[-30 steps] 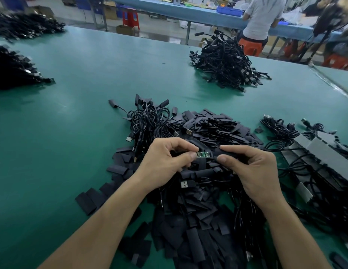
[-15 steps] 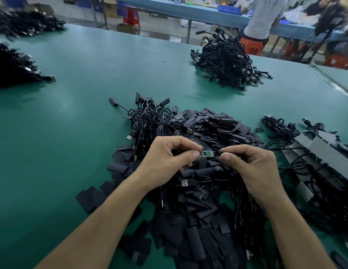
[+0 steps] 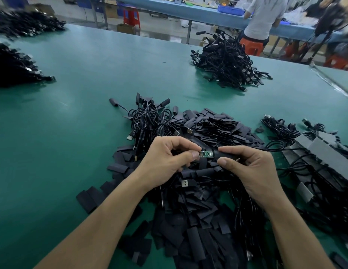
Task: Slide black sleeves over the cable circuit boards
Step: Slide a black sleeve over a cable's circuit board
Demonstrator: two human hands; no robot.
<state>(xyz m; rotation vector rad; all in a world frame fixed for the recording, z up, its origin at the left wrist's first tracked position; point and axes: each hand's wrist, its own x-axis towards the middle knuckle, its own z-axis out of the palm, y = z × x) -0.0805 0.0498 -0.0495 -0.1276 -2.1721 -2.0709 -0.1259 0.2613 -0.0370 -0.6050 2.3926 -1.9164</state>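
Pinches circuit board (image 3: 205,153) in left grip (image 3: 169,158), clamps black sleeve (image 3: 224,154) in right grip (image 3: 247,167); scarcely advances since a second ago, with sleeve mouth only at board's end, sliding barely begun.

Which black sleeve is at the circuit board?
The sleeve pinched by the right hand, its end meeting the green circuit board held by the left hand; the rest lie loose.

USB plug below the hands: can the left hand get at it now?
Probably yes: the USB plug lies uncovered atop the pile, close under the left hand. But that hand pinches the circuit board, so it must let go first.
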